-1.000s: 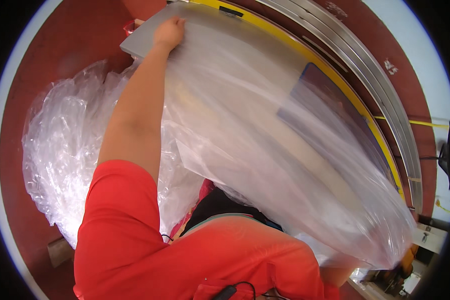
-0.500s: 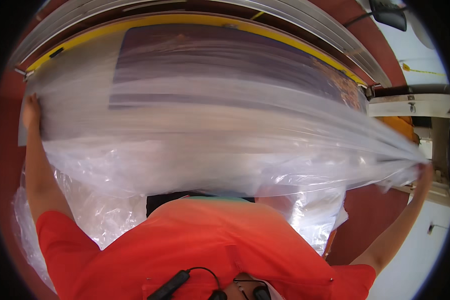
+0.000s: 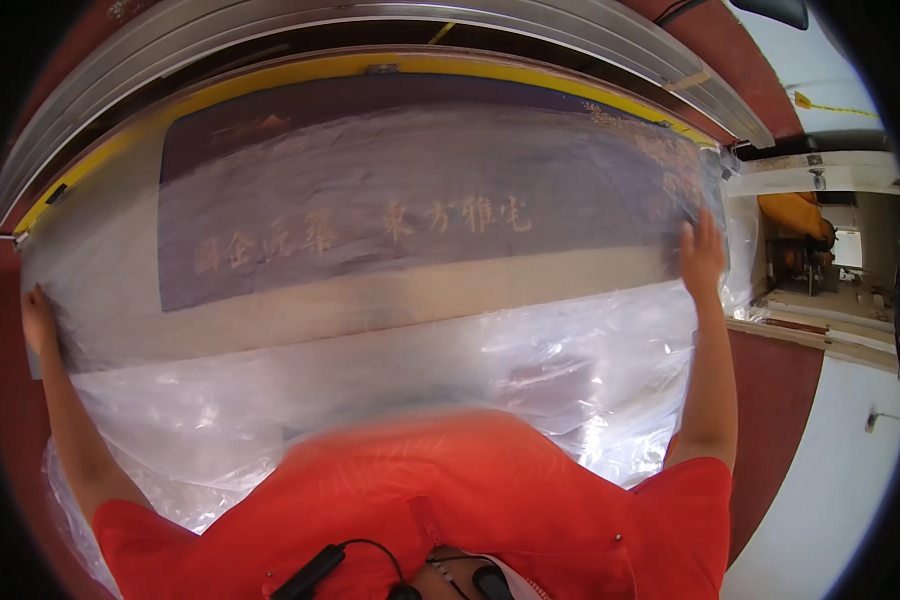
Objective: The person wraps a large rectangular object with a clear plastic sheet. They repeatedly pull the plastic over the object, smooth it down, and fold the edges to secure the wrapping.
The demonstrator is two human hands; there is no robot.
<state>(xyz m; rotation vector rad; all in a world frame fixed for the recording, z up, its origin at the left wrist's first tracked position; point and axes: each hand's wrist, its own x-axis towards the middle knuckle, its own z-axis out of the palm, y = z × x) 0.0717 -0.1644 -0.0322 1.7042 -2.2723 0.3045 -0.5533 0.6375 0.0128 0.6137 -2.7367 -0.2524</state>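
A thin clear plastic film (image 3: pixel 400 370) covers a long board and hangs over its near edge toward me. Through it shows a dark purple printed panel (image 3: pixel 300 180) with golden lettering and branch-like decoration at the right. My left hand (image 3: pixel 38 318) is at the board's left end, its fingers closed on the edge of the film. At the right end my right hand (image 3: pixel 704 252) rests on the film with its fingers stretched out, close to the panel's right edge. Loose film bunches below and beyond both hands.
A yellow strip (image 3: pixel 410 62) runs along the board's far edge, with a silver metal rail (image 3: pixel 570 30) behind it. To the right are a pale frame (image 3: pixel 820 172), an orange object (image 3: pixel 795 217) and a white wall (image 3: pixel 820 470). Dark red floor (image 3: pixel 770 420) shows beside the board.
My right hand has come inward from far right, letting the bunched film spread over the panel. My left hand has moved slightly nearer. The film lies flatter, and the lettering now shows through.
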